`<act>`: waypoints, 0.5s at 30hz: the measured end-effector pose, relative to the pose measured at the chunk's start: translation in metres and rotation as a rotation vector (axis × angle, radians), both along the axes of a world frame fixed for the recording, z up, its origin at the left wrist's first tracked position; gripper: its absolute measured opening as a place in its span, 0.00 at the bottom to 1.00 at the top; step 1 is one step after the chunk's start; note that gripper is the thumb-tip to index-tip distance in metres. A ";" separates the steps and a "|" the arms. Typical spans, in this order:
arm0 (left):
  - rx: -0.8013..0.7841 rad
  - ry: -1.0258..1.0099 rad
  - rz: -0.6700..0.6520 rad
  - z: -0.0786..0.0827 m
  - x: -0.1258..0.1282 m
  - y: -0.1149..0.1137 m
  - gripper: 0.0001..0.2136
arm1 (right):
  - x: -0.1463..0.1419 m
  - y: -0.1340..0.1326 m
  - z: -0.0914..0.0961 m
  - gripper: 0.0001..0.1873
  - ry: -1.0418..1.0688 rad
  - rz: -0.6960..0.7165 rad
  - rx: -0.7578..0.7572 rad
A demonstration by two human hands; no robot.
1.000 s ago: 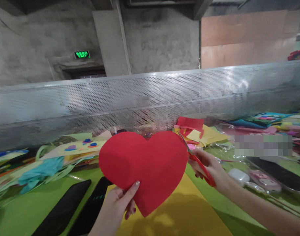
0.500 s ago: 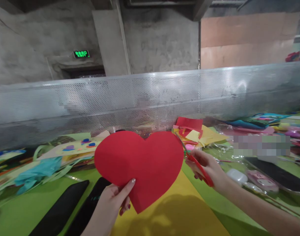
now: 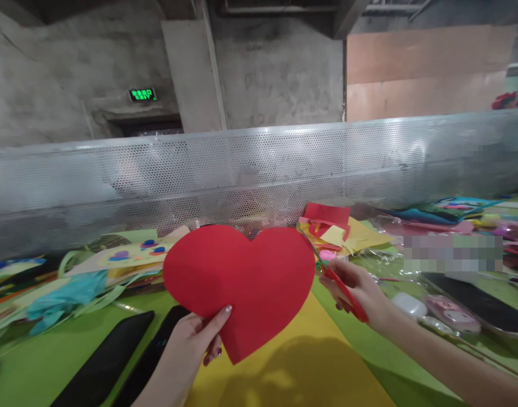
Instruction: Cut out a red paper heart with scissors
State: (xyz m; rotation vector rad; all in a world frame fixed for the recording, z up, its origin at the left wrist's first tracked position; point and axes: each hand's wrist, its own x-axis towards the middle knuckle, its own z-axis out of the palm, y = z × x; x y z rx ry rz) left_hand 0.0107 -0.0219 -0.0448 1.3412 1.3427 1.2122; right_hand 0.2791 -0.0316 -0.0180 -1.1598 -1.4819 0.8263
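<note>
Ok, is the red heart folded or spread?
Spread: the heart shows both lobes and its tip, with no half folded over, in the left hand.

The table point(image 3: 25, 362) has a green surface. On its left part, two flat black objects point(image 3: 106, 362) lie side by side, and near them is spread a yellow sheet point(image 3: 293, 373). On the right part there are a small white case point(image 3: 409, 305), a pink case point(image 3: 452, 314) and a long dark object point(image 3: 475, 302), lying near one another
</note>
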 end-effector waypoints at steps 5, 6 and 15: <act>-0.003 0.017 -0.003 -0.001 -0.003 0.005 0.25 | 0.001 0.001 -0.001 0.16 0.004 0.020 -0.006; -0.001 0.022 -0.003 -0.002 -0.004 0.006 0.25 | 0.002 0.002 -0.001 0.16 0.005 0.026 -0.005; -0.015 0.057 -0.022 0.006 -0.007 0.009 0.24 | 0.003 0.004 -0.002 0.18 -0.035 0.033 0.003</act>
